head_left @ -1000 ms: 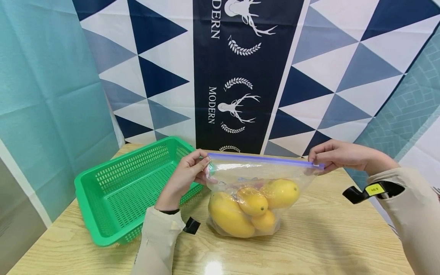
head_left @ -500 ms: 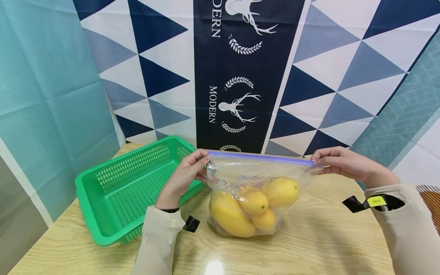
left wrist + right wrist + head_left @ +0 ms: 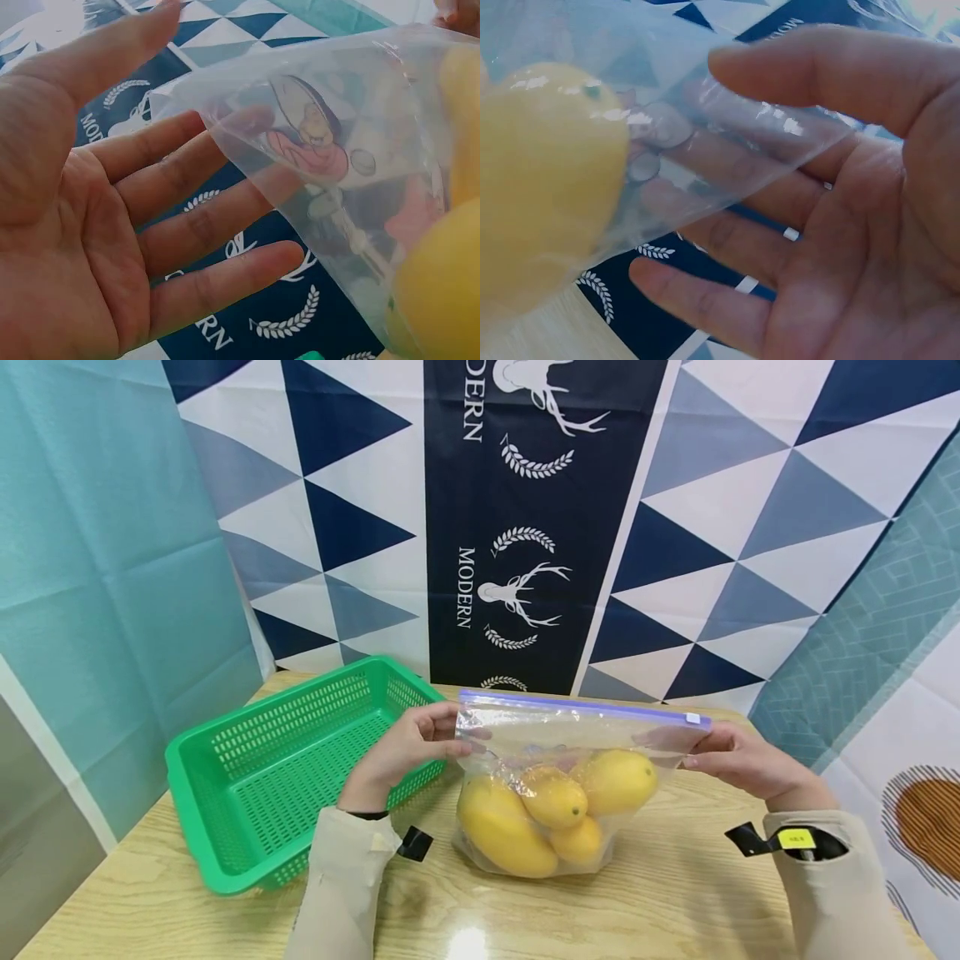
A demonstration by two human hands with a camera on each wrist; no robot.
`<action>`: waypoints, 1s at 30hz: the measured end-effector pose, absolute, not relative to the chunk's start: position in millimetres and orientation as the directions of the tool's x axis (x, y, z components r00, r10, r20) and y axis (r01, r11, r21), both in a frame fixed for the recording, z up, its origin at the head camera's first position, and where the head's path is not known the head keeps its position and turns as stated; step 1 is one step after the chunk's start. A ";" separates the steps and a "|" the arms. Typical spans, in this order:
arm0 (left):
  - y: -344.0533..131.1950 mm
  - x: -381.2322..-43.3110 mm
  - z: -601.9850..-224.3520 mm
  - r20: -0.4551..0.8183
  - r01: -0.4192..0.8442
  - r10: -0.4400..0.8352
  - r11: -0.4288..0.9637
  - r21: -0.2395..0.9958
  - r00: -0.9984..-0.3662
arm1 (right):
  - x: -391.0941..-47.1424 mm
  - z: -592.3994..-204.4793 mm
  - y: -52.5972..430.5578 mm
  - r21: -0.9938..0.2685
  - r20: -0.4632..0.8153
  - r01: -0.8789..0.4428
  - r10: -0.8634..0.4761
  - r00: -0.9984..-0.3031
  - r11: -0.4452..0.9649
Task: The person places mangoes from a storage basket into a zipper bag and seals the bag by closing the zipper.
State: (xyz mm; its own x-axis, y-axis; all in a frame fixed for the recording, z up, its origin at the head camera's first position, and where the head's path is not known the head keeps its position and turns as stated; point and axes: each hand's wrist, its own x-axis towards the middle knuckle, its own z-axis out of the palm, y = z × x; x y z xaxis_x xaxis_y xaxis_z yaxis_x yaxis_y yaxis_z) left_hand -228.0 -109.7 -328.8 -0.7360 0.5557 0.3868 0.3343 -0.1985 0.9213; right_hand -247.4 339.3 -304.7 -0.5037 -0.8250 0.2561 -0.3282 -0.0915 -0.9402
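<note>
A clear zip-top bag (image 3: 517,739) with a purple closure strip (image 3: 577,704) stands upright on the table. Several yellow fruits (image 3: 510,827), mango-like in shape, fill its lower part. A white slider (image 3: 693,718) sits at the strip's right end. My left hand (image 3: 408,747) is at the bag's left edge; in the left wrist view its fingers (image 3: 210,225) are spread, their tips behind the film, thumb apart. At the opposite edge, my right hand (image 3: 746,764) has relaxed fingers (image 3: 742,240) behind the film and its thumb in front.
A green perforated basket (image 3: 187,810) stands on the left of the wooden table (image 3: 645,902), close to my left forearm. A patterned cloth (image 3: 367,527) hangs behind the table. Black straps (image 3: 750,840) are around both wrists.
Both hands have loosened from the bag's top corners and moved slightly down along its side edges. The right forearm has shifted down and left, uncovering the slider. The bag remains standing.
</note>
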 end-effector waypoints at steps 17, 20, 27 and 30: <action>-111.0 -230.1 -334.9 0.466 0.457 0.628 -0.192 0.869 -0.623 | -257.8 -359.8 320.6 -0.732 0.667 -0.121 -0.668 -0.330 -0.671; -110.4 -231.8 -336.6 0.482 0.478 0.612 -0.187 0.858 -0.627 | -258.1 -359.3 321.7 -0.736 0.665 -0.141 -0.667 -0.335 -0.663; -108.9 -233.3 -337.5 0.466 0.449 0.601 -0.192 0.872 -0.649 | -254.3 -359.4 327.1 -0.751 0.647 -0.126 -0.684 -0.338 -0.648; -108.9 -232.4 -337.7 0.457 0.439 0.595 -0.187 0.879 -0.662 | -252.3 -358.3 327.7 -0.759 0.638 -0.133 -0.689 -0.344 -0.637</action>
